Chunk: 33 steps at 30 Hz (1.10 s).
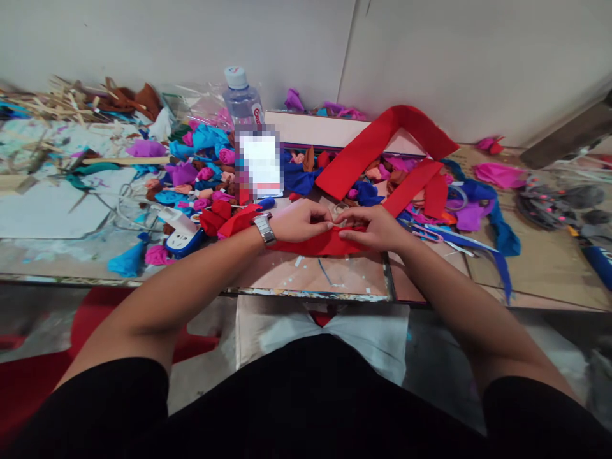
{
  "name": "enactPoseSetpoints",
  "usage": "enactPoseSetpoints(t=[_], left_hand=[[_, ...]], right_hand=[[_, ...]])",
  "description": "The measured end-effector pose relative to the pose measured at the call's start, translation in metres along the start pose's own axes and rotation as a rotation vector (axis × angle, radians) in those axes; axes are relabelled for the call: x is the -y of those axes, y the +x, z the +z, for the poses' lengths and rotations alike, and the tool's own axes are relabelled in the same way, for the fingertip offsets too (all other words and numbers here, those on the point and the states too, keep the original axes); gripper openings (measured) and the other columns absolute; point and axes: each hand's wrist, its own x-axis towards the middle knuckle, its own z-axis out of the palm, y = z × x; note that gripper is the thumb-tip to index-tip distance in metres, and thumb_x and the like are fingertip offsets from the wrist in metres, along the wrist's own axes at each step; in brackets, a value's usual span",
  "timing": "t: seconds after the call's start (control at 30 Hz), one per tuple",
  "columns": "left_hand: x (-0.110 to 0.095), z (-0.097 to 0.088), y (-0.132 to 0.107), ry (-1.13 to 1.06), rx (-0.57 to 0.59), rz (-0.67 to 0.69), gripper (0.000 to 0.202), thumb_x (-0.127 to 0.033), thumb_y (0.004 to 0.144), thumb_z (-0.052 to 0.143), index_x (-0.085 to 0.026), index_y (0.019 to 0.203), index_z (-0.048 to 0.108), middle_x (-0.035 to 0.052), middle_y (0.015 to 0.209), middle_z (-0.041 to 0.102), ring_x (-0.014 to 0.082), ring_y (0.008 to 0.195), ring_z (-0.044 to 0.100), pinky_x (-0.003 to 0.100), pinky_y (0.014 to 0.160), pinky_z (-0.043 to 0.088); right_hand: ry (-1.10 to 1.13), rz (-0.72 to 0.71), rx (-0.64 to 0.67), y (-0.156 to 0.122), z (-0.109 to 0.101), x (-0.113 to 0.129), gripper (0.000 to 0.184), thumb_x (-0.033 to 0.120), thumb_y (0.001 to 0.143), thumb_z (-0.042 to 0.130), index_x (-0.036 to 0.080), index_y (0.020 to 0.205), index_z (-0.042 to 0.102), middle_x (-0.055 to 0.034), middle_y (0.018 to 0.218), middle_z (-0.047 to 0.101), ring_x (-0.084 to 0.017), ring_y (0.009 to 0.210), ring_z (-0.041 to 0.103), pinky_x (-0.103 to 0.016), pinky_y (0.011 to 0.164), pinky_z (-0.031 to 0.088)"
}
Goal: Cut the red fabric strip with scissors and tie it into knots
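A strip of red crepe paper (318, 245) lies low over the table's front part, and both hands pinch its upper edge. My left hand (302, 221), with a metal watch on its wrist, has thumb and fingers together on the paper. Close beside it, my right hand (375, 228) grips the same edge with thumb and forefinger. Their fingertips nearly meet. Just behind the fingers sits a pale, ring-shaped item (339, 209), partly hidden. A wide folded red strip (382, 143) arches up behind my right hand.
Rolled paper flowers (205, 173) in several colours heap up behind and to the left. A water bottle (243, 102) stands at the back. A blue-and-white power strip (184, 239) lies left, scissors (428, 233) right. Thin wooden sticks (71, 102) pile up far left.
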Motion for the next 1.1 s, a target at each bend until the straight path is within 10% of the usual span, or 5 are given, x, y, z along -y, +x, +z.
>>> enactPoseSetpoints(t=[0.37, 0.77, 0.93, 1.1], left_hand=[[-0.004, -0.001, 0.001, -0.102, -0.032, 0.032, 0.03, -0.041, 0.095, 0.061, -0.014, 0.089, 0.074, 0.0007, 0.077, 0.069, 0.0125, 0.069, 0.056, 0.026, 0.067, 0.042], [0.0, -0.002, 0.002, -0.139, -0.056, 0.067, 0.029, -0.039, 0.095, 0.062, -0.014, 0.085, 0.072, 0.0004, 0.075, 0.067, 0.0116, 0.069, 0.055, 0.026, 0.069, 0.043], [0.004, -0.001, 0.003, -0.169, -0.085, 0.087, 0.027, -0.037, 0.095, 0.062, -0.014, 0.085, 0.071, 0.0011, 0.077, 0.067, 0.0118, 0.071, 0.056, 0.025, 0.067, 0.043], [0.007, 0.004, 0.004, -0.098, -0.153, 0.081, 0.028, -0.037, 0.098, 0.059, -0.014, 0.089, 0.073, 0.0027, 0.082, 0.072, 0.0126, 0.073, 0.06, 0.026, 0.069, 0.045]], right_hand=[[0.541, 0.313, 0.231, -0.001, -0.025, 0.002, 0.06, 0.04, 0.074, 0.098, 0.018, 0.126, 0.077, 0.0001, 0.082, 0.079, -0.013, 0.069, 0.072, -0.021, 0.063, 0.055], [0.724, 0.273, 0.303, -0.005, -0.035, -0.018, 0.074, 0.051, 0.076, 0.097, 0.017, 0.136, 0.072, -0.0022, 0.086, 0.082, -0.012, 0.064, 0.071, -0.018, 0.059, 0.052], [0.619, 0.282, 0.25, -0.003, -0.036, -0.02, 0.072, 0.079, 0.082, 0.078, 0.019, 0.122, 0.081, -0.0109, 0.112, 0.083, -0.02, 0.088, 0.078, -0.027, 0.076, 0.059], [0.025, 0.187, 0.046, 0.0, -0.042, -0.022, 0.071, 0.079, 0.102, 0.044, 0.022, 0.112, 0.084, -0.0083, 0.106, 0.084, -0.024, 0.089, 0.076, -0.033, 0.078, 0.056]])
